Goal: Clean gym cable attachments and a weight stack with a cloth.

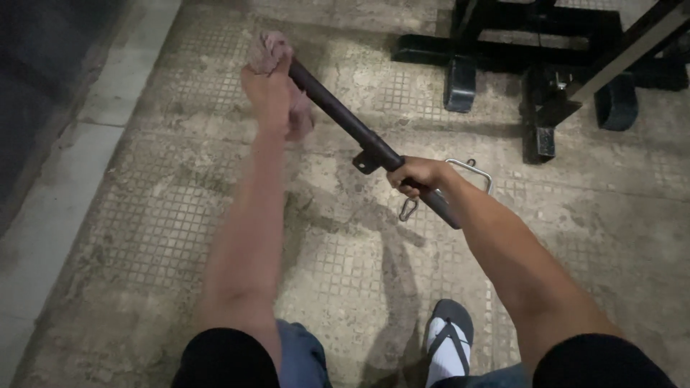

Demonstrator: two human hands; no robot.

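**Over the concrete floor: bar held at both ends**

Above the tiled floor (144, 215) your right hand (417, 176) is gripping the dark metal bar (345, 118) tightly (near its bracket), while your left hand (269, 93) is pressing a pinkish rag (267, 50) around the far end; the bar is running diagonally away, up-left.

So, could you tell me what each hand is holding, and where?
Right hand grips the dark bar near its lower end; left hand presses a pinkish rag around its upper end.
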